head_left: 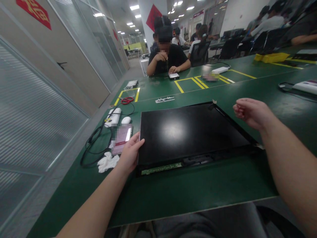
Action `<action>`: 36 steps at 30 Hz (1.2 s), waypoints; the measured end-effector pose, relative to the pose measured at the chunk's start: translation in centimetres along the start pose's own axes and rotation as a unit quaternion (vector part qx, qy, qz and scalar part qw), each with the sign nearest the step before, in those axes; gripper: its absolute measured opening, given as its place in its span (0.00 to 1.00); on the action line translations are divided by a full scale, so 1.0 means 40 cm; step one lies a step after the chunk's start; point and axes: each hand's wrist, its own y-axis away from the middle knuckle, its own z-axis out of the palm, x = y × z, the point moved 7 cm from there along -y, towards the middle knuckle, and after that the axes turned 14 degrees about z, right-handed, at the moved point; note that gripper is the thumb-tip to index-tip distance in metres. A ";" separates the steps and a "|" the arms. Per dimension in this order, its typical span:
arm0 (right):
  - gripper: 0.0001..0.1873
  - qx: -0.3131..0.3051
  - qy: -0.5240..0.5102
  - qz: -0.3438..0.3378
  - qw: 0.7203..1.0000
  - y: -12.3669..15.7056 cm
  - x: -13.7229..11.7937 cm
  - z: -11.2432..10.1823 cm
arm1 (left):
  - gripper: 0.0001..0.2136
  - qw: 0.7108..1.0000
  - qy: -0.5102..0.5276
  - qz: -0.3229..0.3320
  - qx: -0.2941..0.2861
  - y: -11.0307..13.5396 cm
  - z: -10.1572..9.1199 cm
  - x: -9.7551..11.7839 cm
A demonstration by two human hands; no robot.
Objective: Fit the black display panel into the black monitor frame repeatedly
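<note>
A flat black display panel (188,132) lies on the green table with its glossy face up, a bright reflection near its middle. Along its near edge a strip of green circuit board (161,169) shows. My left hand (131,150) grips the panel's left edge, thumb on top, the other fingers partly hidden at the side. Off the panel's right side, my right hand (253,112) hovers with its fingers curled closed. Whether anything is pinched in it I cannot make out. Small pale tabs (214,102) stick out at the panel's right corners.
Left of the panel lie a phone (122,138), crumpled tissue (108,162), a white mouse (126,120), a white power strip (113,117) and black cable (86,145). Red scissors (127,100) and small white strips (164,99) lie beyond. Across the table (198,188) sits a person (170,56) handling a small device.
</note>
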 end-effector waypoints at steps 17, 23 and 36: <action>0.16 0.078 0.394 0.091 0.911 -0.063 0.150 -0.082 | 0.29 1.000 0.008 -0.004 0.004 0.001 -0.005 -0.001; 0.16 0.055 0.431 0.092 0.896 -0.051 0.153 -0.080 | 0.26 1.000 0.003 0.002 0.010 -0.001 -0.011 -0.003; 0.15 0.037 0.441 0.111 0.890 -0.046 0.156 -0.065 | 0.28 1.000 -0.011 0.028 -0.002 0.001 0.000 0.015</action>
